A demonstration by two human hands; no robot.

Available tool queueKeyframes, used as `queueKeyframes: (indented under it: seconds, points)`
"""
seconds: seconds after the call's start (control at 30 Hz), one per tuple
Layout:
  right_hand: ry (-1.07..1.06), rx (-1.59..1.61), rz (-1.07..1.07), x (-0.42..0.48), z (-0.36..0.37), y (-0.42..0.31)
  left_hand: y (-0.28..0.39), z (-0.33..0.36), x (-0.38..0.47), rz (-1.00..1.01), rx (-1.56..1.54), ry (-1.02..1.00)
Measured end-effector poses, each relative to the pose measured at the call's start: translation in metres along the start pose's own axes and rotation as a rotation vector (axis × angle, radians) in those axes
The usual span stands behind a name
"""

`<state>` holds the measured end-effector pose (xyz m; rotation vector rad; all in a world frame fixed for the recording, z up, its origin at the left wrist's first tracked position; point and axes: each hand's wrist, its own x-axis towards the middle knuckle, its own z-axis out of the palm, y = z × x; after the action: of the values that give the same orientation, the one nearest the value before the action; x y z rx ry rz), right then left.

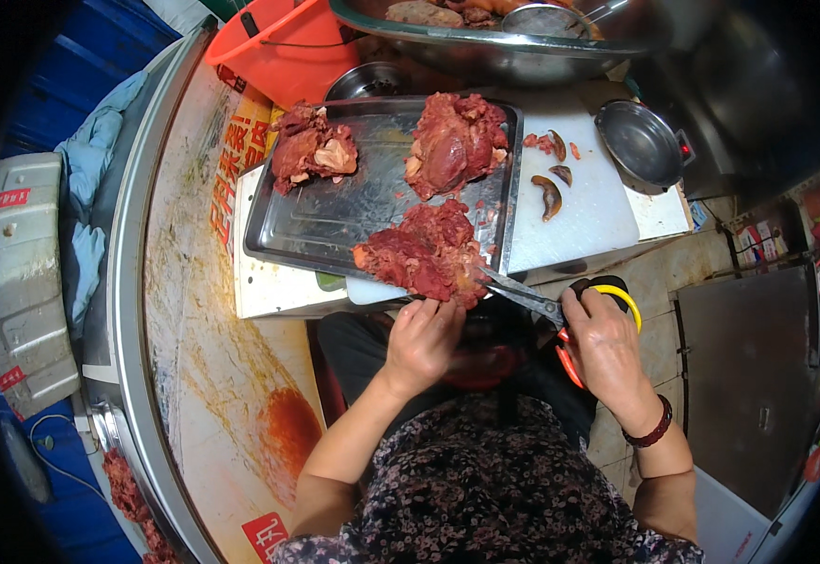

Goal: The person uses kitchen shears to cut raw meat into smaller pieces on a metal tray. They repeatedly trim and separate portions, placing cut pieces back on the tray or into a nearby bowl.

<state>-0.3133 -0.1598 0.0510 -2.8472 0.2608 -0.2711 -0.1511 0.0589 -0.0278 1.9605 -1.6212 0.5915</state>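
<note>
A large piece of reddish cooked meat lies over the near edge of a metal tray. My left hand grips its near edge with thumb and fingers. In my right hand are scissors with red and yellow handles; the blades are apart, with their tips at the meat's right side. Two more meat pieces rest in the tray, one at the left and a bigger one at the right. Small dark curved scraps lie on the white cutting board beside the tray.
Beyond the tray stand a red plastic bucket, a small metal bowl and a big metal basin holding food. A round steel bowl sits at the right on a digital scale. A metal-edged counter curves along the left.
</note>
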Motion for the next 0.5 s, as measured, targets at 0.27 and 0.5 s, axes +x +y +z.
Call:
queueKeyframes:
  seconds: [0.27, 0.5]
  points:
    - [-0.006, 0.048, 0.037, -0.002, 0.002, -0.002, 0.001, -0.001, 0.002, -0.009, -0.010, -0.005]
    - [0.027, 0.116, 0.064, -0.010, 0.016, -0.001, 0.004, 0.000, 0.006, -0.037, -0.043, 0.026]
